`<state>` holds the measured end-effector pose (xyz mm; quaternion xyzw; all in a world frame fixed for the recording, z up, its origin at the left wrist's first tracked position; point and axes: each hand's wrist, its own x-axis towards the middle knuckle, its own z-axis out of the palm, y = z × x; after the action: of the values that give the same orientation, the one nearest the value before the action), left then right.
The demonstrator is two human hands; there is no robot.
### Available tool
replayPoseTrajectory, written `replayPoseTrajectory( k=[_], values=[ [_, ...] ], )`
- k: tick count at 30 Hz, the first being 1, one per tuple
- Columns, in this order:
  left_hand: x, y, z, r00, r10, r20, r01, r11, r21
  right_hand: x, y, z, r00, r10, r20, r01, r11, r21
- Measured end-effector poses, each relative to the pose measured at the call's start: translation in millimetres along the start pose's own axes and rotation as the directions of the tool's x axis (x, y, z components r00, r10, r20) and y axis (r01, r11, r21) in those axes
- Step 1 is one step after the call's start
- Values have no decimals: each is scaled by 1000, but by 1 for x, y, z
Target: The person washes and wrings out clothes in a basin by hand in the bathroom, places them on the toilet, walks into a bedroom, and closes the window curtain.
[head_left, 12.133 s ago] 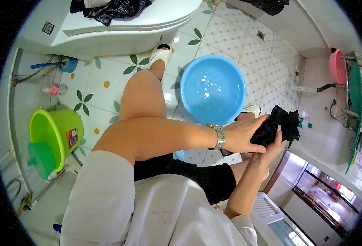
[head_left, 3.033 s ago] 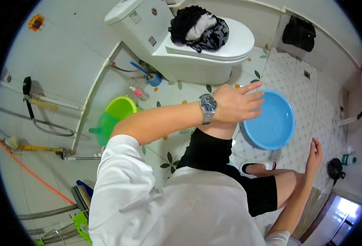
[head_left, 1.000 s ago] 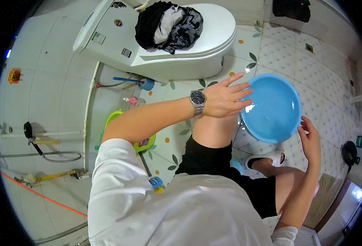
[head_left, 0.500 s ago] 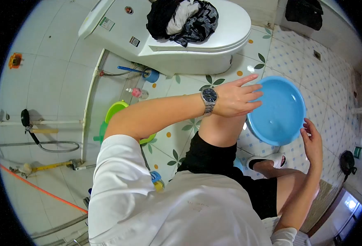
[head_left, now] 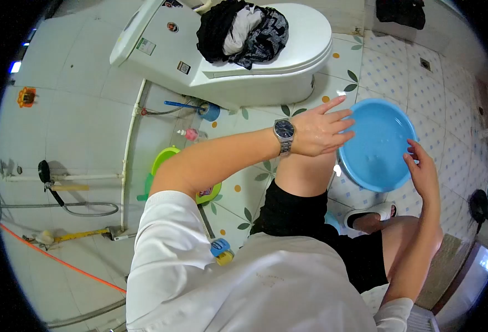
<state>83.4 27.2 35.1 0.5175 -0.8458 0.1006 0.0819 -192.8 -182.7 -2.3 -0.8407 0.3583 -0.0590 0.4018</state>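
A light-blue plastic basin [head_left: 372,152] stands on the tiled floor, and its inside looks wet and shiny. My left hand [head_left: 320,131], with a metal watch [head_left: 284,134] on the wrist, hovers by the basin's left rim. Its fingers are spread and hold nothing; the skin looks wet. On the opposite side, my right hand [head_left: 422,171] is beside the right rim with loosely bent fingers apart and nothing in them. Whether its fingertips touch the rim, I cannot tell.
Dark and white clothes [head_left: 247,33] lie bunched on the closed lid of a white toilet [head_left: 305,33]. A blue toilet brush holder [head_left: 209,112], a pink-topped bottle [head_left: 191,134] and a green basin [head_left: 164,159] stand to the left. A floor drain [head_left: 425,65] is at the far right.
My right hand has risen a little along the basin's right rim. My left hand keeps nearly the same place and pose. The whole view has shifted slightly.
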Motion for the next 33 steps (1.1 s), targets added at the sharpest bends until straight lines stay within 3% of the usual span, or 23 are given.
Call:
replayPoseTrajectory(
  k=[19, 33],
  values=[
    [5, 2, 2, 998, -14, 56, 13, 1000, 11, -3, 14, -5, 1000, 14, -1, -14, 999, -53],
    [3, 1, 0, 1000, -24, 13, 24, 999, 29, 1, 19, -3, 1000, 12, 20, -10, 997, -79]
  ],
)
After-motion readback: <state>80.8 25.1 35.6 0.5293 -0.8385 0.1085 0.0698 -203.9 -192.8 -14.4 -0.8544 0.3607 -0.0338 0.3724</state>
